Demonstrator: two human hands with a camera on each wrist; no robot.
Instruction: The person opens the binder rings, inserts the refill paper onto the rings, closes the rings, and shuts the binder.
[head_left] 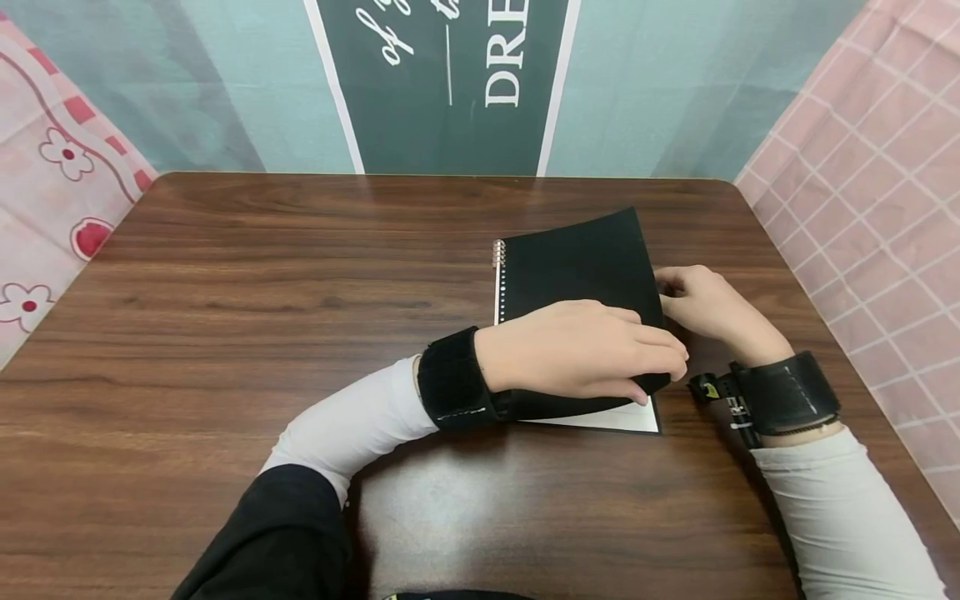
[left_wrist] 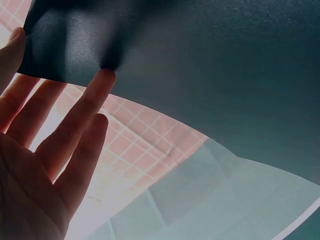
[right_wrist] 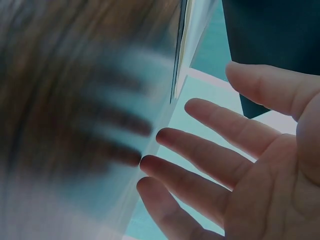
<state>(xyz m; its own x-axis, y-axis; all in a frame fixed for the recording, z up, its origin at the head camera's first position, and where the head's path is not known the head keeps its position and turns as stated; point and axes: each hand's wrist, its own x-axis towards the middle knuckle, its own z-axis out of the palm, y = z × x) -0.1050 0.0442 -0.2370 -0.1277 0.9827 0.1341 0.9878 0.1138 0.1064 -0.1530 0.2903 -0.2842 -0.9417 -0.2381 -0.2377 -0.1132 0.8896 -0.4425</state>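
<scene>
A spiral notebook (head_left: 577, 258) with a black cover lies on the brown wooden table, its coil at the left edge. The cover is lifted and bent at its right side, and a strip of white page (head_left: 600, 417) shows under its near edge. My left hand (head_left: 577, 350) reaches across the cover and grips its near right corner. In the left wrist view, one fingertip touches the dark cover (left_wrist: 200, 75), while other fingers pass behind its edge. My right hand (head_left: 708, 304) is beside the notebook's right edge. In the right wrist view, its fingers are spread and hold nothing.
The wooden table (head_left: 262, 292) extends left of the notebook and in front of it. A teal cloth with white lettering (head_left: 450, 83) hangs behind the far edge. Pink patterned cloths hang at the left and right sides.
</scene>
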